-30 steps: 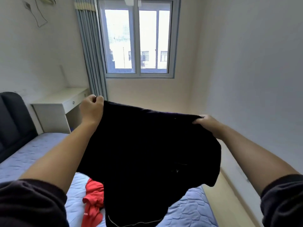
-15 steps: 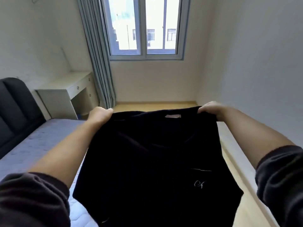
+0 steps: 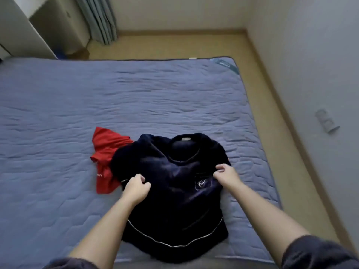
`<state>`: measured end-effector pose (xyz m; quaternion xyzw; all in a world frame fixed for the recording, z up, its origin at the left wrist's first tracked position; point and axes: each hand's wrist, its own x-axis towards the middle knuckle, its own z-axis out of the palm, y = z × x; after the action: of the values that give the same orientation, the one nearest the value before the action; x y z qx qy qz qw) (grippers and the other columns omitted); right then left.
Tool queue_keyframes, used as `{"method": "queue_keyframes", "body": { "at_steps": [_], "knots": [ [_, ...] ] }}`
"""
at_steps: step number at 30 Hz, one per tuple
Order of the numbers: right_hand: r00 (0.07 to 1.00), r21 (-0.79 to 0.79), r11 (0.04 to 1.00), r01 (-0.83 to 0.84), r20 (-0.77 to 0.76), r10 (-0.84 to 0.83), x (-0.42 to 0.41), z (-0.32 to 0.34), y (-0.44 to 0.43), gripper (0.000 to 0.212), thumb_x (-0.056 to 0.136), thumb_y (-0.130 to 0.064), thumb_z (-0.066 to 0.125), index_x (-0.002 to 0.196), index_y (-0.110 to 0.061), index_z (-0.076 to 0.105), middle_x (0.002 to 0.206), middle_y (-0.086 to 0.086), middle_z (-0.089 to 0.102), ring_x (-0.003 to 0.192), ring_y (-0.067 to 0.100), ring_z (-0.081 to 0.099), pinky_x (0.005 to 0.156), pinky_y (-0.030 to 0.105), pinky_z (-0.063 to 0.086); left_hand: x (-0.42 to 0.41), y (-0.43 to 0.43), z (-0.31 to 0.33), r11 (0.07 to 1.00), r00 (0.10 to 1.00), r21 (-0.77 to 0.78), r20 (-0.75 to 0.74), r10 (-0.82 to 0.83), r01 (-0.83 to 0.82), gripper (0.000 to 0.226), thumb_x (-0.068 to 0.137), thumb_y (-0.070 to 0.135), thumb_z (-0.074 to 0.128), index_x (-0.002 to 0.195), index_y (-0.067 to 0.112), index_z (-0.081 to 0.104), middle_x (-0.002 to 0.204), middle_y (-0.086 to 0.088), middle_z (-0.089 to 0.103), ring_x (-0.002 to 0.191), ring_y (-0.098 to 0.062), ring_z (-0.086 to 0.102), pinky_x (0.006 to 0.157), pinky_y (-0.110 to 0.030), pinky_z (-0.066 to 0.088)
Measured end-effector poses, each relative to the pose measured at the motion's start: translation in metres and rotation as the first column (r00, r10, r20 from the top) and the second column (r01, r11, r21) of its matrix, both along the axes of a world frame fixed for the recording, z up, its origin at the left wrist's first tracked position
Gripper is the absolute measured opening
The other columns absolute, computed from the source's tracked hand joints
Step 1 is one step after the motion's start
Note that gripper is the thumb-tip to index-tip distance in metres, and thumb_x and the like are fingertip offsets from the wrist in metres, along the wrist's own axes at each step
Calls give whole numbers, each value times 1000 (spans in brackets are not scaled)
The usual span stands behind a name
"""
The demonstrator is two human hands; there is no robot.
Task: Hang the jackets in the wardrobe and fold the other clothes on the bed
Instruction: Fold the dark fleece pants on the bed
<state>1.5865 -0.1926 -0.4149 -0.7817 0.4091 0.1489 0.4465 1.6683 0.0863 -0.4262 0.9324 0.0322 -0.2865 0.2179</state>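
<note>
A dark navy top (image 3: 171,206) with thin white piping and a small chest logo lies front-up on the blue quilted bed (image 3: 58,117), collar pointing away from me. My left hand (image 3: 136,188) is curled on the fabric at the left side of its chest. My right hand (image 3: 226,174) pinches the fabric just beside the logo pocket. A crumpled red garment (image 3: 105,152) lies to the left, its right edge tucked under the navy top's sleeve.
A white desk (image 3: 21,30) and grey-green curtain (image 3: 99,18) stand beyond the bed's far left corner. Wooden floor (image 3: 272,105) runs along the bed's right side below a grey wall (image 3: 310,55) with a socket.
The navy top was held up in the air by its shoulders; it now lies on the bed. Both hands have come down onto its chest, and my view has tilted down.
</note>
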Motion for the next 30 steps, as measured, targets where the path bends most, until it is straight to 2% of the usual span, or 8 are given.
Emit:
{"method": "queue_keyframes", "body": {
  "at_steps": [4,6,12,17,21,25,27,30],
  "knots": [
    [968,68,997,-30,-248,46,-83,-129,24,31,83,-10,57,114,-10,63,109,8,67,106,24,60,86,24,41,-83,34,-121,997,979,82,-204,19,-2,12,89,24,50,99,17,53,113,-6,61,92,-20,51,79,-29,41],
    [949,88,996,-32,-309,58,-112,-174,32,34,84,-11,57,118,-9,59,110,8,65,108,24,58,85,23,39,-111,49,-161,993,969,115,-241,64,-37,20,89,22,51,107,15,54,117,-8,58,96,-21,52,82,-30,42],
    [932,37,994,104,-352,-84,-154,-252,39,65,85,-14,62,141,0,33,142,21,42,131,32,40,104,33,33,-140,88,-225,932,953,241,-72,296,-271,60,85,14,58,139,4,37,144,-20,34,129,-37,37,105,-47,35],
    [957,-29,983,184,-223,-185,-161,-285,37,65,81,-14,67,139,-8,38,140,20,35,128,29,39,104,31,31,-124,97,-258,874,870,-27,79,486,-486,79,81,-6,53,150,8,17,155,-18,18,143,-29,18,116,-38,19],
    [966,-30,997,67,-246,-73,-165,-296,20,42,81,-14,67,120,-6,53,121,17,59,114,31,54,84,29,38,-111,100,-272,904,905,-71,25,425,-423,71,80,0,62,143,15,35,140,-16,45,127,-31,43,105,-43,38],
    [955,-76,996,-48,-297,23,-184,-281,-17,11,83,-15,61,87,-5,63,99,24,67,100,38,61,73,34,40,-123,100,-259,943,945,96,-44,325,-320,31,80,32,71,103,15,59,104,-12,66,100,-32,59,77,-36,43],
    [931,-127,992,-26,-365,-22,-205,-262,-46,11,83,-16,62,82,-6,63,97,27,67,98,40,61,72,35,39,-140,100,-241,954,967,207,-89,239,-217,36,78,48,71,91,18,56,88,-5,63,88,-28,58,67,-34,39],
    [846,-177,984,23,-520,-113,-239,-232,-93,28,82,-21,69,95,3,68,99,27,67,97,41,62,75,38,43,-166,94,-213,932,976,362,-203,79,0,40,78,54,68,88,20,50,82,0,57,77,-22,50,62,-32,36]
  ]
}}
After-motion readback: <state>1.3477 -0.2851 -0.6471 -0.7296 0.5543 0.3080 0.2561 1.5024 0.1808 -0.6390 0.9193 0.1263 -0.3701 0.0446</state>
